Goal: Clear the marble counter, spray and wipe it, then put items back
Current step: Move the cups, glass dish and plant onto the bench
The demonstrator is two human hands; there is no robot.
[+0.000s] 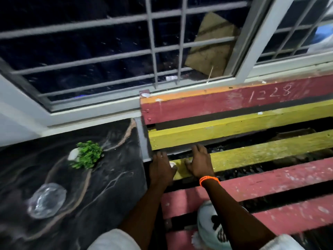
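Observation:
The black marble counter (111,177) with pale veins fills the left. On it, a small green plant (88,156) in a white pot lies on its side, and nearer me sits a clear glass dish (46,200). Both hands are off the counter, on the near end of a yellow slat (252,156) of the painted bench. My left hand (161,170) lies by the counter's right edge with its fingers stretched forward. A small white thing (173,164) shows beside its thumb. My right hand (200,163), with an orange bead bracelet, rests spread on the slat.
The red and yellow slatted bench (234,186) has dark gaps between its boards. A white cloth with black print (212,226) lies at its near end. A barred window (126,51) runs behind the counter and bench, with cardboard (212,46) behind the glass.

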